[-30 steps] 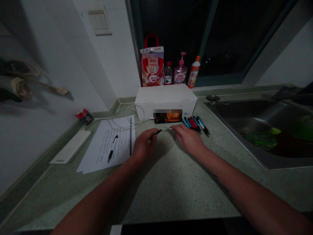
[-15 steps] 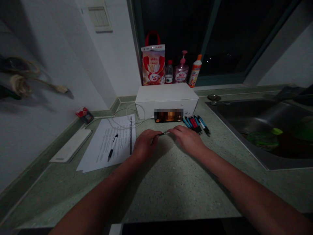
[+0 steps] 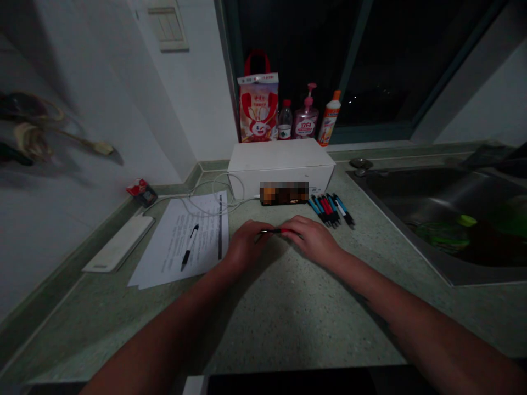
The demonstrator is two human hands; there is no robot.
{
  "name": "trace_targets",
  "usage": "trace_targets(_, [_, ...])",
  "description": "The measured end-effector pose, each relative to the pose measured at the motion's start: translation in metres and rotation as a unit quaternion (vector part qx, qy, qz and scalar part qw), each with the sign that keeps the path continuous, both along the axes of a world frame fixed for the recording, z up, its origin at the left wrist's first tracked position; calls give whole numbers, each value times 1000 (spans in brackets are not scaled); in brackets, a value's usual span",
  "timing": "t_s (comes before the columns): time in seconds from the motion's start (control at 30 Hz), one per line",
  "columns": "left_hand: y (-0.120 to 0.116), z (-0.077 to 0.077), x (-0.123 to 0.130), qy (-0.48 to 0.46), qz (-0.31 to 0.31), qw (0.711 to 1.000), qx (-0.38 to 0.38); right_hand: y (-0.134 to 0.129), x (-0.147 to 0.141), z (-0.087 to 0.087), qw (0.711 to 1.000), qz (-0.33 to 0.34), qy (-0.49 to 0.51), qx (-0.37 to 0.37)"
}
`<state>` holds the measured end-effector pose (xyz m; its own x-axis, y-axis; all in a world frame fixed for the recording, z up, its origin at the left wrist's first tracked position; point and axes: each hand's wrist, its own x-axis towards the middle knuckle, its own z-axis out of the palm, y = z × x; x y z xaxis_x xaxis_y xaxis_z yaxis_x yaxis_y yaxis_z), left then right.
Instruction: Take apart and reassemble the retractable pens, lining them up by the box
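Note:
Both hands meet over the counter, in front of a phone. A slim pen [image 3: 276, 231] runs level between them, dark in the middle, with a shiny end on the left and some red at the right fingers. My left hand [image 3: 246, 242] pinches its left end. Closed on the red end is my right hand [image 3: 313, 238], which hides part of it. Several pens [image 3: 329, 210], blue, red and white with black grips, lie side by side beyond my right hand. To the left, a white and black pen [image 3: 190, 247] rests on printed paper sheets [image 3: 164, 258].
A phone [image 3: 284, 195] with a cable leans against a white box [image 3: 282, 156]. Behind the box stand a red bag [image 3: 259, 109] and several bottles [image 3: 305, 120]. The sink [image 3: 436, 274] is at right; a white flat bar [image 3: 119, 247] lies at left by the wall.
The hands have lowered slightly toward me. The pen's shiny part now shows by the left fingers instead of the right, and red shows at the right fingers.

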<state>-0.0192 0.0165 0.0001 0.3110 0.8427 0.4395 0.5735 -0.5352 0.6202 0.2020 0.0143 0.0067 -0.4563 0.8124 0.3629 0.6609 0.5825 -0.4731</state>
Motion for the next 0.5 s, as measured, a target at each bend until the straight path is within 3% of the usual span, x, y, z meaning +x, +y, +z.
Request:
trace_targets(0.27, [1, -2, 3, -68, -26, 996, -49, 2, -5, -5, 999, 13, -16, -32])
trace_targets(0.4, [-2, 2, 7, -133, 20, 983, -126, 3, -5, -5, 999, 1, -21, -29])
trace_targets(0.5, [-2, 6, 6, -108, 51, 980, -159, 2, -4, -5, 999, -6, -29, -28])
